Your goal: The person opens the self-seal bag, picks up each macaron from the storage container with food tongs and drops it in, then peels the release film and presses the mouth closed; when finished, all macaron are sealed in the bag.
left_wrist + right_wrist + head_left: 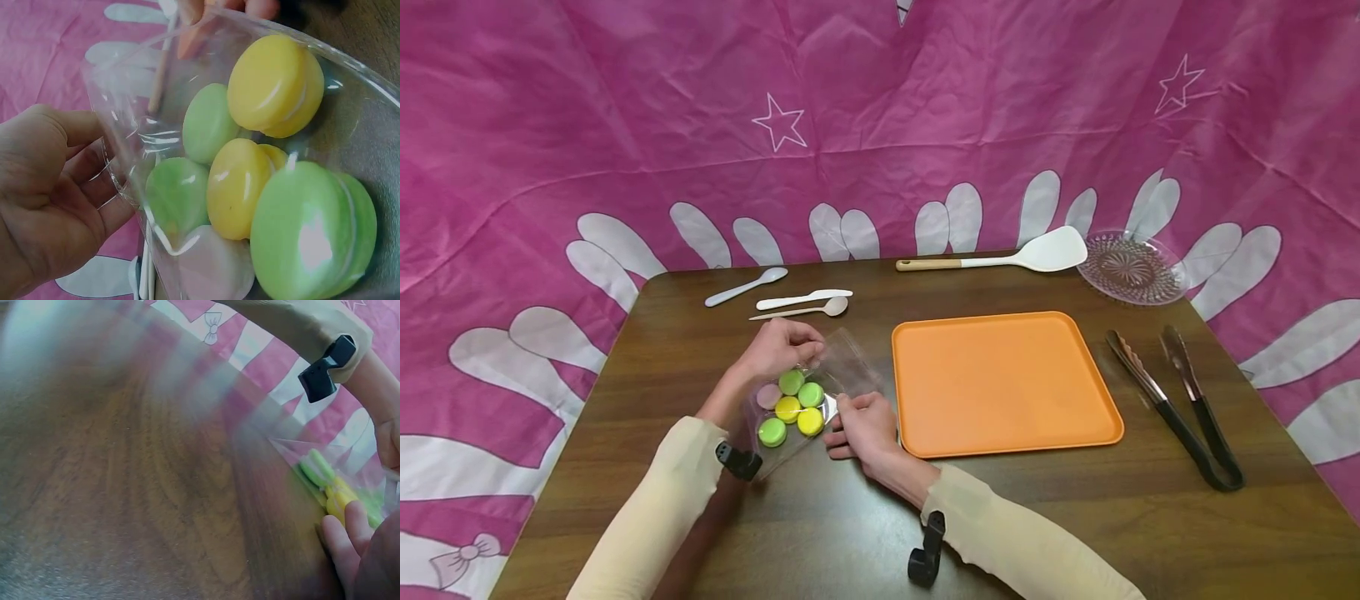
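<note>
Several macarons in green, yellow and pale pink lie inside a clear plastic bag [850,354], slightly spread out. In the left wrist view a yellow macaron [269,87] and a large green macaron [306,231] show through the film. My left hand [784,346] pinches the bag's far left edge between thumb and fingers. On the bag's right side, my right hand [868,427] grips the film near a shiny patch, its lower fingers extended. The right wrist view catches only part of that hand, beside the bagged macarons [337,490].
An orange tray [1007,383] lies right of the bag, with black-handled tongs [1180,408] beyond it. At the back are a white spatula [1052,250], a clear patterned plate [1131,267], a pale spoon [745,287], a white knife [805,299] and a wooden spoon [833,307].
</note>
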### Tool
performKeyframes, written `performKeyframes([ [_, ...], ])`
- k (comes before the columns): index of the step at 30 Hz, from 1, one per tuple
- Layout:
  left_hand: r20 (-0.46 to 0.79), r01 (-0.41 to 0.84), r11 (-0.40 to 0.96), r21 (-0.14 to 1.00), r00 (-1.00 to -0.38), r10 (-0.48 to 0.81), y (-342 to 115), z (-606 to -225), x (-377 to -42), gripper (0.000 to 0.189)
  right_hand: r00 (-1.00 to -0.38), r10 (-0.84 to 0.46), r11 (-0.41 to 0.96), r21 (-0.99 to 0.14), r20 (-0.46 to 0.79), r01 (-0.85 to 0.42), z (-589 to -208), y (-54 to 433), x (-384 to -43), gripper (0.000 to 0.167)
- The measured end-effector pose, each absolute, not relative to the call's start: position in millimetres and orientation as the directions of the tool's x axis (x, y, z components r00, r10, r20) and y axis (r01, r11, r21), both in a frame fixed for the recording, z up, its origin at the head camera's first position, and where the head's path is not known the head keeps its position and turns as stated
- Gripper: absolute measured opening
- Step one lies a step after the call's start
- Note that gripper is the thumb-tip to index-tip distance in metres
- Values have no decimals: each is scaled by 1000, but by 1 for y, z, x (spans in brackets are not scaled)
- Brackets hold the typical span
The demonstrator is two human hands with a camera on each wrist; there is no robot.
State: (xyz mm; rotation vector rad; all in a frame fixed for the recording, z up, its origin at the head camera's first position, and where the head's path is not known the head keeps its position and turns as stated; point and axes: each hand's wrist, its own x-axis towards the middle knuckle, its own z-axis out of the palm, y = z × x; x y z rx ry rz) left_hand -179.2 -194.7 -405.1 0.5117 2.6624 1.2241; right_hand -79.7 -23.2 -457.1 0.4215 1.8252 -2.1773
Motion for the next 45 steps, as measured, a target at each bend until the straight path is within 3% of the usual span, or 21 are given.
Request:
performKeyframes([
  [8,17,249,579,777,-927,376,-198,-400,-175,13,-941,-3,-206,-921,-338,331,-459,-19,-76,22],
  [17,94,294,580,760,-932,349,-197,-397,-171,10,-947,50,-257,-920,-317,294,-456,-17,-77,48],
  [22,91,282,579,765,-937,336,-197,-396,-170,10,-946,51,-239,-923,-321,301,-456,-19,-83,55],
  [37,-41,155,547,823,-943,330,-191,-416,-182,13,-940,-20,-137,-931,-340,339,-458,-18,-93,20],
  [45,-76,126,554,823,-942,326,-190,-422,-188,15,-978,68,-99,-977,-196,189,-462,-20,-79,6],
])
